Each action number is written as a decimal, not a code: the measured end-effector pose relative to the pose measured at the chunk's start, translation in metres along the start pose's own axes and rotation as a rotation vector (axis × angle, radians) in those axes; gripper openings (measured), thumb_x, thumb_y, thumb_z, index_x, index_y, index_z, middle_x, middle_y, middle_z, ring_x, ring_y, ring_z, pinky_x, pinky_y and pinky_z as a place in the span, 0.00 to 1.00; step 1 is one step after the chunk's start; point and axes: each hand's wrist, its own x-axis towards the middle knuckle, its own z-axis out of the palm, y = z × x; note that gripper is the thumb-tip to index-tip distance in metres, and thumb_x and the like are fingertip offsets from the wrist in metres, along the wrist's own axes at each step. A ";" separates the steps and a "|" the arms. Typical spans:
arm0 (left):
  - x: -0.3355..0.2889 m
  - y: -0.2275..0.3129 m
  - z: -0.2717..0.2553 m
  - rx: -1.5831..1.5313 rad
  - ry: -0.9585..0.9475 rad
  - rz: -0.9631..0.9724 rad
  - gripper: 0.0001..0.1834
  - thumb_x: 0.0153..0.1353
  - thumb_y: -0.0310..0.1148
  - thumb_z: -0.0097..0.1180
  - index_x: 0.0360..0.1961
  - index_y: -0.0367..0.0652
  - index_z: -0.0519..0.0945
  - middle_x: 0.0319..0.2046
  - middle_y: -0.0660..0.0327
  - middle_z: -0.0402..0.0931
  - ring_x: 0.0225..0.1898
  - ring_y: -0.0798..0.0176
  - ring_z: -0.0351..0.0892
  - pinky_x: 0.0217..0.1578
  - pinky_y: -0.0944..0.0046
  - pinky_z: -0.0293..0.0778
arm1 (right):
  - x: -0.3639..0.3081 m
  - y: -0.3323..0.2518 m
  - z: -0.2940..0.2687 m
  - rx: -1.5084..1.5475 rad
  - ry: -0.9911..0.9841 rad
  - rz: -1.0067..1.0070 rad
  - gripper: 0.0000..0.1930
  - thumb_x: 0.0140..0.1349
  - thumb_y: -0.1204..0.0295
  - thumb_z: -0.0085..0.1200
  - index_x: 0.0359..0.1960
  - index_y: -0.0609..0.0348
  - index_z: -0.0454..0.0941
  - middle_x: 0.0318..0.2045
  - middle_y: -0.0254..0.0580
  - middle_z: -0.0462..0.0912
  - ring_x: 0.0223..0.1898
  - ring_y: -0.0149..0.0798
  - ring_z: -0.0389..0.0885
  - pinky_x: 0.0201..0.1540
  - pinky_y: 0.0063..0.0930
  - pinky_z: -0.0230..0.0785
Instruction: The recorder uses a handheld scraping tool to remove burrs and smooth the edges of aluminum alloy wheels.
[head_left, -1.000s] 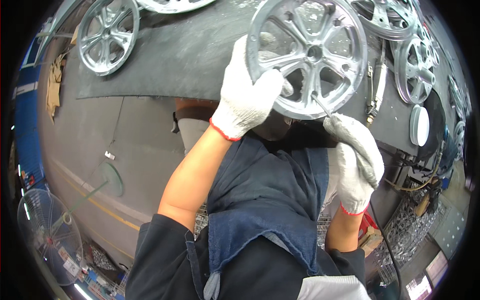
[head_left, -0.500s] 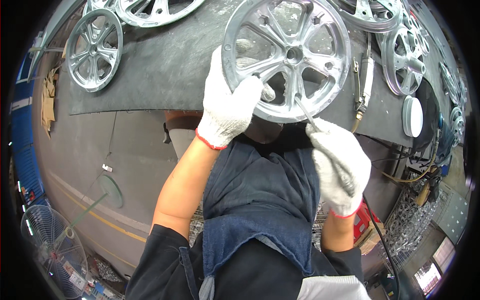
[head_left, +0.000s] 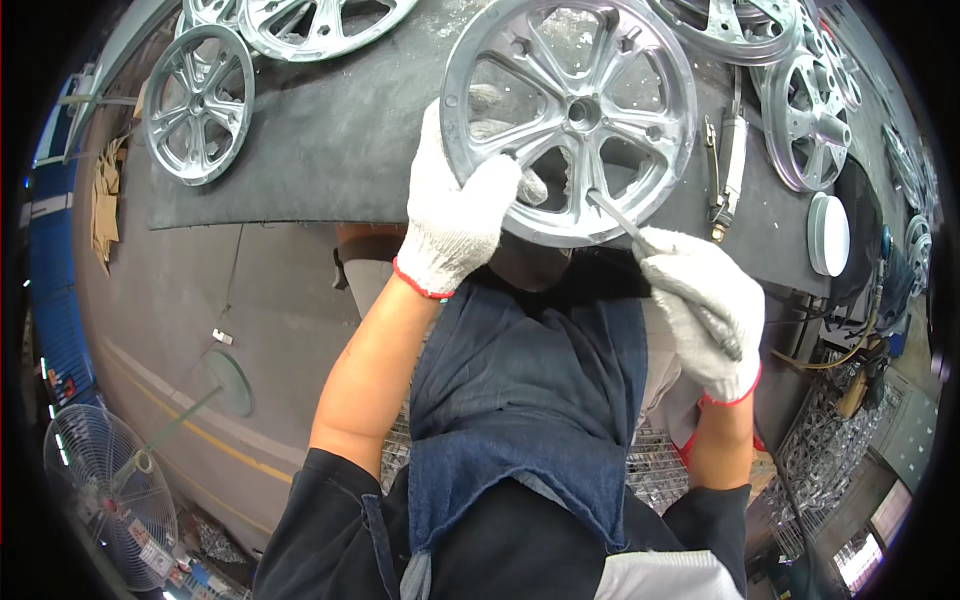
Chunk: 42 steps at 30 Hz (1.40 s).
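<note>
A bare silver cast-metal wheel (head_left: 678, 130) with several split spokes is tilted up at the near edge of the dark bench. Gripping its left rim is my left hand (head_left: 455, 215) in a white knit glove, thumb on the front, the other fingers behind and partly seen through the openings. My right hand (head_left: 705, 310), gloved the same way, is closed round a slim grey metal file-like tool (head_left: 618, 214). The tool's tip touches the wheel low on a spoke, near the rim. Its rear end lies across the palm; part of it is hidden by the fingers.
Similar wheels stand at the left (head_left: 198, 105) and right (head_left: 808, 125) of the dark-covered bench (head_left: 300, 160). Beside the held wheel lies an air tool (head_left: 732, 165) with a brass fitting. A round white-rimmed disc (head_left: 829, 235) stands farther right. A caged fan (head_left: 110, 495) is at lower left.
My right hand has shifted right and away from the wheel, and the tool slants flatter with its tip still on the spoke. The left hand keeps its grip; the wheel barely moves.
</note>
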 end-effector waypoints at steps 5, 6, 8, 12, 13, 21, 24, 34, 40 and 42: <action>0.000 -0.001 0.001 -0.010 -0.002 -0.001 0.30 0.67 0.17 0.50 0.70 0.33 0.64 0.48 0.50 0.82 0.38 0.62 0.88 0.44 0.62 0.84 | -0.003 -0.008 0.010 0.036 0.103 0.008 0.17 0.57 0.84 0.69 0.49 0.60 0.90 0.48 0.49 0.92 0.49 0.48 0.92 0.54 0.35 0.84; 0.001 0.002 0.003 -0.009 -0.005 0.005 0.30 0.67 0.17 0.50 0.71 0.33 0.63 0.48 0.49 0.82 0.38 0.62 0.88 0.44 0.62 0.83 | -0.003 -0.007 0.011 -0.014 0.127 -0.002 0.16 0.58 0.84 0.69 0.49 0.61 0.90 0.48 0.49 0.92 0.49 0.48 0.92 0.54 0.34 0.83; 0.001 0.003 0.003 -0.008 -0.009 0.010 0.30 0.67 0.17 0.50 0.71 0.33 0.63 0.49 0.49 0.82 0.38 0.62 0.88 0.44 0.62 0.83 | -0.002 -0.009 0.012 -0.065 0.152 -0.010 0.16 0.59 0.84 0.69 0.49 0.61 0.90 0.49 0.49 0.92 0.49 0.47 0.92 0.54 0.34 0.83; 0.000 0.004 0.003 0.015 0.007 0.000 0.30 0.68 0.17 0.50 0.71 0.33 0.63 0.49 0.48 0.82 0.38 0.61 0.88 0.44 0.61 0.84 | -0.001 -0.016 0.027 0.164 0.270 0.138 0.13 0.64 0.85 0.66 0.50 0.66 0.89 0.46 0.48 0.92 0.48 0.42 0.92 0.54 0.31 0.83; 0.001 0.004 0.004 0.003 0.009 0.010 0.30 0.68 0.17 0.50 0.71 0.33 0.63 0.49 0.48 0.83 0.38 0.61 0.88 0.44 0.61 0.84 | -0.002 -0.018 0.033 0.369 0.377 0.247 0.12 0.66 0.85 0.65 0.51 0.67 0.88 0.45 0.48 0.92 0.47 0.40 0.92 0.54 0.30 0.83; 0.000 0.005 0.002 0.010 0.015 -0.008 0.30 0.67 0.17 0.50 0.71 0.33 0.63 0.49 0.48 0.83 0.39 0.61 0.88 0.45 0.60 0.84 | 0.009 -0.034 0.041 0.348 0.541 0.319 0.10 0.72 0.86 0.59 0.52 0.72 0.83 0.45 0.49 0.90 0.46 0.37 0.92 0.53 0.30 0.84; 0.000 0.005 0.002 0.005 -0.002 -0.016 0.30 0.67 0.17 0.51 0.71 0.33 0.63 0.49 0.48 0.83 0.39 0.61 0.88 0.46 0.60 0.84 | 0.014 -0.037 0.044 0.336 0.525 0.302 0.08 0.72 0.85 0.59 0.50 0.71 0.83 0.43 0.48 0.90 0.46 0.38 0.92 0.53 0.29 0.84; 0.003 -0.002 -0.003 -0.032 0.084 -0.066 0.24 0.77 0.26 0.51 0.70 0.33 0.65 0.51 0.50 0.82 0.41 0.61 0.87 0.46 0.62 0.83 | 0.008 -0.026 0.025 0.187 0.302 0.169 0.12 0.68 0.89 0.59 0.49 0.70 0.88 0.46 0.48 0.90 0.48 0.36 0.90 0.56 0.28 0.81; 0.000 -0.009 -0.008 0.023 0.028 0.027 0.27 0.85 0.47 0.40 0.70 0.36 0.69 0.57 0.55 0.78 0.55 0.63 0.80 0.58 0.61 0.77 | 0.010 -0.032 0.014 0.376 0.296 0.095 0.15 0.70 0.68 0.60 0.47 0.70 0.87 0.46 0.54 0.91 0.49 0.53 0.89 0.59 0.44 0.79; 0.001 -0.009 -0.002 0.063 0.043 0.113 0.26 0.85 0.47 0.40 0.69 0.36 0.70 0.57 0.55 0.78 0.55 0.63 0.80 0.58 0.61 0.77 | 0.028 -0.035 0.021 0.125 0.275 -0.169 0.19 0.70 0.60 0.60 0.46 0.68 0.88 0.44 0.52 0.92 0.51 0.53 0.87 0.60 0.46 0.77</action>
